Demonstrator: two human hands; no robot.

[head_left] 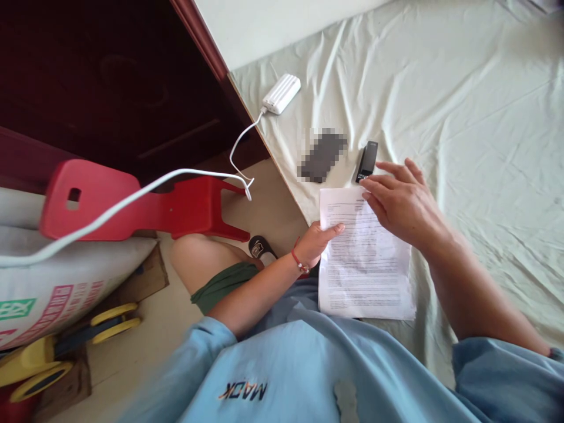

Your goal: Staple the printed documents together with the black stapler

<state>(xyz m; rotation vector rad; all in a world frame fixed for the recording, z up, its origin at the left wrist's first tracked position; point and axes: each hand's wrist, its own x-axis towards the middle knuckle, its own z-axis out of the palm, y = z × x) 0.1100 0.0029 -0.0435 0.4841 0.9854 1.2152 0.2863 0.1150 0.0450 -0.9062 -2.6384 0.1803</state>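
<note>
My left hand (318, 242) grips the left edge of a stack of printed papers (361, 270), thumb on top and the other fingers underneath. The sheets lie between my lap and the cloth-covered surface. Over their upper right corner hovers my right hand (403, 200), its fingers spread apart and holding nothing. Just beyond its fingertips lies a small black handheld device (367, 161) with a dark screen; whether a finger touches it I cannot tell. To the left of that, a dark flat rectangular thing (324, 155) is blurred out by pixels.
A pale green cloth (497, 147) covers the wrinkled surface. Near its far left edge sits a white power bank (282, 94), and a white cable (176, 173) runs from it across the left side. A red plastic chair (97, 200), filled sack (88, 288) and yellow-wheeled object (57, 343) stand left.
</note>
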